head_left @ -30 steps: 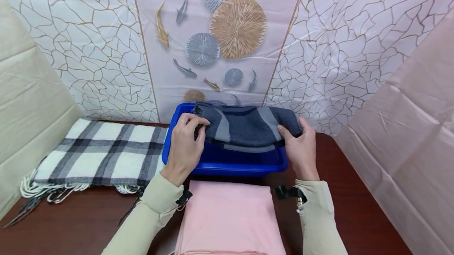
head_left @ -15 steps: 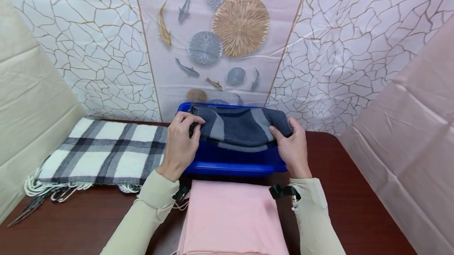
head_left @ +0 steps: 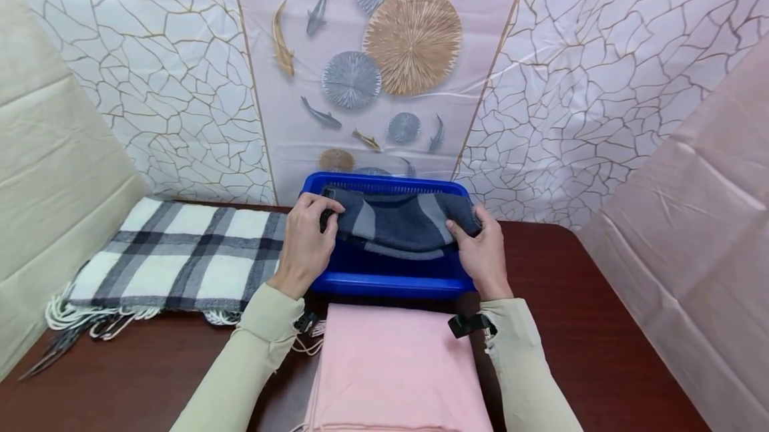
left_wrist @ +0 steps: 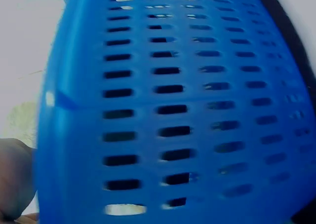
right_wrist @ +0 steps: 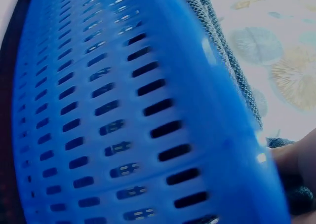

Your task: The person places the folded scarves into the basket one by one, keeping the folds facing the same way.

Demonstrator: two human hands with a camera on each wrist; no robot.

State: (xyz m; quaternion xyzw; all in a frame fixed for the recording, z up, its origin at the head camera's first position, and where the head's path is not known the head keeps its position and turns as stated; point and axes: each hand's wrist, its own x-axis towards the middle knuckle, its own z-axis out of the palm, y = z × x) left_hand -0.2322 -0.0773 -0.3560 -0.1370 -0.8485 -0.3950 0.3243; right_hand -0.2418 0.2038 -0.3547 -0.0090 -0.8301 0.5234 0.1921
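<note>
You're holding a folded dark grey striped cloth at the blue basket's opening, your left hand pinching its left end, your right hand gripping its right end, thumb on the near face. Folded pink cloth is lying just in front of the basket; fringed checked cloth is lying left of it. Red-brown table is showing right of the basket, patterned backdrop hanging behind it.
</note>
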